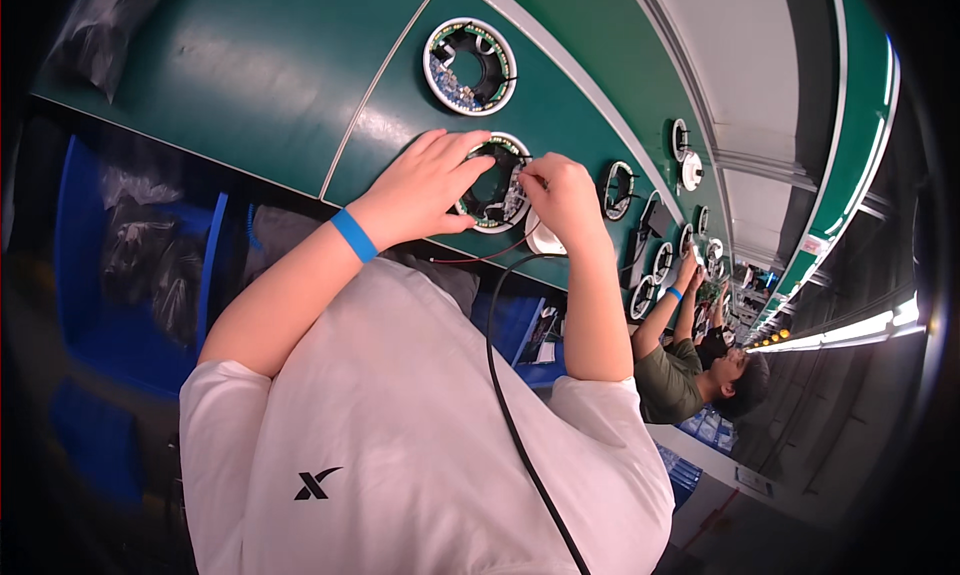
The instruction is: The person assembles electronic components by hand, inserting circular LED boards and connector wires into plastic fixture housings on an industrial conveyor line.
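A ring-shaped housing (513,222) with a white rim, circuit board and wires inside lies on the green bench. My left hand (415,187), wearing a blue wristband, spans its left side. The thumb is at the near rim and the fingers reach over the far part. At the right rim my right hand (560,190) is closed in a pinch; whatever its fingertips hold is too small to make out. A white round part (543,240) shows partly beneath the right wrist. Beside it, a thin red wire (478,261) trails along the bench edge.
Another ring housing (470,67) lies beyond my hands. To the right stand a third ring (618,190) and a black device (655,218). A black cable (500,375) crosses my shirt. A co-worker (675,375) handles parts further along; blue bins (130,345) sit below at left.
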### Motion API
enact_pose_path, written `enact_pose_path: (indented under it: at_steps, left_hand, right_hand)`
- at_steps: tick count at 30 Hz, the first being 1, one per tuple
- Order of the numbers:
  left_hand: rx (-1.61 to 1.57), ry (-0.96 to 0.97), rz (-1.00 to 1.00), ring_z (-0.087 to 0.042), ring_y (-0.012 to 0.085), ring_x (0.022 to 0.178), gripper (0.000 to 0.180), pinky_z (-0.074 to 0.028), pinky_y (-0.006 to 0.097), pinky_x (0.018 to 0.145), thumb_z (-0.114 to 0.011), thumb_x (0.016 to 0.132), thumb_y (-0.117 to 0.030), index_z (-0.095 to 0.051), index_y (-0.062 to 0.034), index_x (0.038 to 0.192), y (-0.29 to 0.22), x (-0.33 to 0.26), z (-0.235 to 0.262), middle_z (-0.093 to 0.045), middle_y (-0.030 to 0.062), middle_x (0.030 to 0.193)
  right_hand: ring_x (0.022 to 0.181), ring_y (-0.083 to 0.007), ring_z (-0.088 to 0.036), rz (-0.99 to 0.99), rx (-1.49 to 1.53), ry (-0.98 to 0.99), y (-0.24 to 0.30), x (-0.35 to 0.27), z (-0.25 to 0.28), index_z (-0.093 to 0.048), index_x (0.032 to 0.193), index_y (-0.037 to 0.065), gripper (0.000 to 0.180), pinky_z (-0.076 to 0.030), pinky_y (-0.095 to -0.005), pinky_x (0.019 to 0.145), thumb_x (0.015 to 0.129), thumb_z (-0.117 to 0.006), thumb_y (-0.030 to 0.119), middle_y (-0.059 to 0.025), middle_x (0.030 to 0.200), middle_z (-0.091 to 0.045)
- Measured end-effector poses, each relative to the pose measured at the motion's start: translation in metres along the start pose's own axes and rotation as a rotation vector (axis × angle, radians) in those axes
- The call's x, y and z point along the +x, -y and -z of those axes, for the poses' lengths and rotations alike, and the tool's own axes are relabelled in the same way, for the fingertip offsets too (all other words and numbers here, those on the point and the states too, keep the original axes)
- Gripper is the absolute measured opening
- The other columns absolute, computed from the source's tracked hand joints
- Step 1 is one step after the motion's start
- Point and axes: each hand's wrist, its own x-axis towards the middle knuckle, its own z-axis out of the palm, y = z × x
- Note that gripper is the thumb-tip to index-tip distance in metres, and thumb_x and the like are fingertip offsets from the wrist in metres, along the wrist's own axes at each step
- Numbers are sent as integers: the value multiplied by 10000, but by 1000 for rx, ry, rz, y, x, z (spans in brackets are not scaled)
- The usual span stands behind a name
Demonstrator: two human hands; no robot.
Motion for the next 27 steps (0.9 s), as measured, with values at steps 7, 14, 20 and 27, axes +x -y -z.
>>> enact_pose_path:
  at_steps: [7,14,20,27]
  left_hand:
    - [-4,-46,4,-512,359,1255,700,-398,484,1113,-868,705,-235,-583,-73,1323,-3,0,-1,-462,126,1488]
    - [-162,-219,-248,-565,253,700,211,-432,373,626,-763,655,-103,-663,-90,839,-37,-53,11,-581,56,814]
    - [-511,433,527,-640,184,751,263,-504,340,681,-727,884,-133,-712,-17,1120,-10,-95,-29,-690,87,923]
    - [-724,613,599,-718,202,963,332,-552,314,885,-737,938,-240,-741,15,1150,7,-91,-78,-770,133,1045]
  right_hand:
    - [841,-373,-699,-16,-4,-38,-3,-3,-11,-742,849,34,93,-560,-481,754,810,-731,118,-153,870,-713]
    - [860,-367,-704,-22,-16,-31,-7,-3,-14,-743,843,41,97,-568,-482,773,812,-707,126,-149,896,-726]
    - [828,-382,-701,-20,-28,-35,-9,0,-14,-760,860,30,117,-554,-476,757,799,-732,126,-170,850,-725]
    - [838,-391,-709,-36,-102,-19,-8,4,-19,-752,820,49,114,-571,-502,778,813,-672,131,-175,838,-730]
